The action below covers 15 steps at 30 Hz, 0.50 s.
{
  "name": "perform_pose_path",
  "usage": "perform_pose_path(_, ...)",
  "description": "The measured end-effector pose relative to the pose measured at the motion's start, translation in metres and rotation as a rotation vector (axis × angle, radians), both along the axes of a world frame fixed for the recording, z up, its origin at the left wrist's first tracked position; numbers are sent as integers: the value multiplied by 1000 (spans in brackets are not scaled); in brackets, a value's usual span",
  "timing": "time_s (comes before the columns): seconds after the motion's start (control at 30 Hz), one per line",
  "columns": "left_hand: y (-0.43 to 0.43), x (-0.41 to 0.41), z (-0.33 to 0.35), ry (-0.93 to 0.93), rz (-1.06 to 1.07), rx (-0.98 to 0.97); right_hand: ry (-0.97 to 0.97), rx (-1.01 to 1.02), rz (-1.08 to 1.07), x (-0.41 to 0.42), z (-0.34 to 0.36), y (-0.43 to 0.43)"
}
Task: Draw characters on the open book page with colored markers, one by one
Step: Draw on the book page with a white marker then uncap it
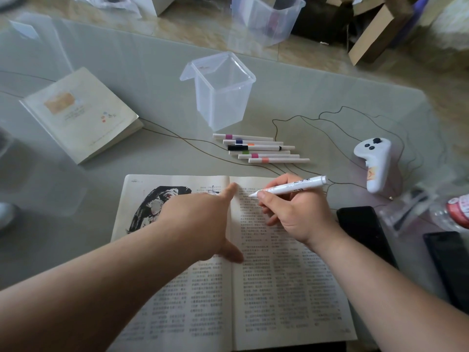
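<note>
An open book (pixel 266 288) lies near the table's front edge, with printed text on both pages and a dark illustration at the upper left. My left hand (pixel 200 219) rests flat across the spine, fingers spread, holding the pages down. My right hand (pixel 294 214) grips a white marker (pixel 291 188), its tip close to the top of the right page; I cannot tell whether it touches. Beyond the book, several white markers (pixel 261 148) with coloured bands lie side by side on the table.
An empty clear plastic box (pixel 220 92) with an open lid stands behind the markers. A closed book (pixel 81 113) lies at the left. A white controller (pixel 375 161), a dark phone (pixel 363 229) and a bottle (pixel 459 212) sit at the right. Thin cables cross the glass table.
</note>
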<state>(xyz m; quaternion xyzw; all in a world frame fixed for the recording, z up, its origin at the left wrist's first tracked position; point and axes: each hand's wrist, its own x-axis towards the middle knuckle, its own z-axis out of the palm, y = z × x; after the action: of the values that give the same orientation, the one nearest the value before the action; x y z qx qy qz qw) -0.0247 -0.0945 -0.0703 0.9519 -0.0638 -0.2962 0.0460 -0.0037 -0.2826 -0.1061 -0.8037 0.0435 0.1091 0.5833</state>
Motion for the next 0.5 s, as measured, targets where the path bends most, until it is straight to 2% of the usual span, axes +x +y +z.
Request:
perform_pose_path(0.13,0,0,0,-1,1,6,-65,-164,14,1,1,0)
perform_pose_path(0.23,0,0,0,-1,4,6,-96,-251,-77,5,1,-2)
perform_pose_path(0.3,1,0,0,-4,6,4,-79,-181,-102,7,1,-6)
perform_pose_path(0.43,0,0,-1,-6,5,6,-26,-2,57,2,5,-7)
perform_pose_path(0.5,0,0,-2,-4,10,3,-16,-22,97,1,6,-6)
